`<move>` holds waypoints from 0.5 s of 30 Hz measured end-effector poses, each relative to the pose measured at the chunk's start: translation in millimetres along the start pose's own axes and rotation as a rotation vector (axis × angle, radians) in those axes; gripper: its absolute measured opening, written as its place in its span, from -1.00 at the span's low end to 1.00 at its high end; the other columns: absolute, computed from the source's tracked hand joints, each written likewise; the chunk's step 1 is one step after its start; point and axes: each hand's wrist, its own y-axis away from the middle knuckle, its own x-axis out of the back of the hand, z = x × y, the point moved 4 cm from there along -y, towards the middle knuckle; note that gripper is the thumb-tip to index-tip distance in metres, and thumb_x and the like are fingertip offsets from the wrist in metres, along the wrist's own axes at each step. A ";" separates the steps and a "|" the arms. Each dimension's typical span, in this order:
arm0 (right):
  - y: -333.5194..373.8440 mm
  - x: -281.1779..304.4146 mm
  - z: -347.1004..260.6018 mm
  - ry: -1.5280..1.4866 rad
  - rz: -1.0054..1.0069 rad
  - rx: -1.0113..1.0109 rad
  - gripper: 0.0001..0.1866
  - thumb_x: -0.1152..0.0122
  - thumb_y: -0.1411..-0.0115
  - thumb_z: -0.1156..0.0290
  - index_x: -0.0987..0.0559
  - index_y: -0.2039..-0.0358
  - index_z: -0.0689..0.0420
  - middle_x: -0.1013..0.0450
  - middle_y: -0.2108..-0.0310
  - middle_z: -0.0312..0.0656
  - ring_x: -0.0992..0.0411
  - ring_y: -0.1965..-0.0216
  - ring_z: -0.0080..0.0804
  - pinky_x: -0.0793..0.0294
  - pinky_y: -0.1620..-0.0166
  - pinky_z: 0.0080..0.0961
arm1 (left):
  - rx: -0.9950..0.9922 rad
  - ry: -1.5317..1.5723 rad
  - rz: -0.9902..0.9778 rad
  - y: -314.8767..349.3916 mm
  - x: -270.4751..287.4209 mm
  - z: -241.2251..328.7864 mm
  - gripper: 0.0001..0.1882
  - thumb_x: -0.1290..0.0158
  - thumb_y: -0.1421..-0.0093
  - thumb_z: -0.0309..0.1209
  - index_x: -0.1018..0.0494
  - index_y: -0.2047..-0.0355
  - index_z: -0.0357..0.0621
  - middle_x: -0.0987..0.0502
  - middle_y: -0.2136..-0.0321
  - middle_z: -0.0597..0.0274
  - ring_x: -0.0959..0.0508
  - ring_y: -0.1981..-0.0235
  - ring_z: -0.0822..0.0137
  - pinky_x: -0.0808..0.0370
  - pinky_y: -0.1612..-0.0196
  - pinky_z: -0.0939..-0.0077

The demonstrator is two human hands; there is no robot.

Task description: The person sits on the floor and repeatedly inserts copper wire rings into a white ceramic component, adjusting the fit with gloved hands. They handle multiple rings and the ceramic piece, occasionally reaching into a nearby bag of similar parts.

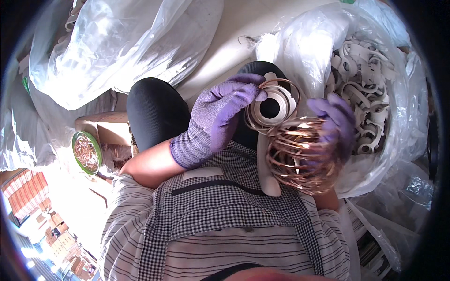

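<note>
My left hand (222, 105), in a purple and grey glove, pinches a thin copper-coloured wire ring (291, 82). The ring loops around the round head of an off-white plastic part (270, 180). That part has a dark round opening and a long handle reaching down over my apron. My right hand (338, 122), gloved alike, is smeared by motion just right of the part. A thick bunch of copper-coloured wire rings (300, 154) hangs around it, hiding much of that hand and wrist.
On the right stands a clear plastic bag (323, 51) full of off-white plastic parts (370, 100). Another large plastic bag (112, 42) lies at the far left. A green-rimmed round container (74, 147) of coppery wire and a cardboard box (105, 124) sit beside my left knee.
</note>
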 end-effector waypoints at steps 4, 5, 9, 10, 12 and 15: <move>0.4 36.1 -23.9 -0.619 0.190 -0.099 -0.76 -0.20 -0.38 0.28 -0.48 0.16 0.21 -0.47 0.31 -0.24 -0.42 0.28 -0.54 -0.47 0.29 -0.38 | 0.049 -0.055 0.041 2.6 4.2 0.3 -0.76 -0.03 -0.37 -0.52 -0.61 0.04 -0.34 -0.51 -0.12 -0.03 -0.50 -0.17 0.16 -0.36 -0.34 0.27; -8.2 39.2 -34.0 -0.958 0.231 -0.151 -0.80 -0.22 -0.36 0.32 -0.46 0.22 0.19 -0.44 0.39 -0.27 -0.39 0.35 -0.54 -0.44 0.32 -0.39 | 0.088 -0.064 0.081 2.8 3.5 -0.8 -0.75 -0.03 -0.38 -0.51 -0.61 0.04 -0.35 -0.51 -0.11 -0.03 -0.50 -0.17 0.16 -0.36 -0.34 0.27; -31.2 42.5 -37.8 -1.866 0.145 -0.283 -0.86 -0.20 -0.31 0.49 -0.45 0.41 0.07 -0.41 0.44 -0.32 -0.46 0.52 -0.54 -0.45 0.37 -0.44 | 0.060 -0.335 0.083 5.9 0.6 4.1 -0.72 0.00 -0.41 -0.47 -0.59 0.01 -0.38 -0.52 -0.12 -0.01 -0.52 -0.16 0.18 -0.34 -0.35 0.28; -31.4 46.1 -31.6 -1.875 0.008 -0.348 -0.85 -0.17 -0.31 0.50 -0.46 0.42 0.04 -0.42 0.42 -0.32 -0.49 0.53 -0.55 -0.46 0.37 -0.46 | 0.108 -0.195 0.110 5.6 0.7 1.8 -0.71 0.01 -0.41 -0.46 -0.59 0.00 -0.39 -0.51 -0.13 -0.01 -0.52 -0.15 0.18 -0.34 -0.35 0.29; -32.3 43.2 -16.9 -1.785 -0.291 -0.464 -0.83 -0.19 -0.34 0.45 -0.45 0.42 -0.01 -0.39 0.46 -0.33 -0.42 0.58 -0.56 -0.42 0.43 -0.42 | 0.134 -0.080 0.140 4.3 4.4 -3.7 -0.71 0.01 -0.43 -0.44 -0.57 0.00 -0.40 -0.56 -0.08 0.03 -0.53 -0.13 0.22 -0.33 -0.34 0.31; -23.9 38.2 -2.4 -1.727 -0.326 -0.356 -0.81 -0.14 -0.38 0.43 -0.47 0.43 -0.03 -0.38 0.47 -0.33 -0.37 0.62 -0.60 -0.43 0.46 -0.44 | 0.065 -0.264 0.108 3.2 0.0 0.8 -0.72 0.01 -0.45 -0.40 -0.58 0.03 -0.37 -0.64 0.07 0.13 -0.56 -0.07 0.30 -0.37 -0.31 0.34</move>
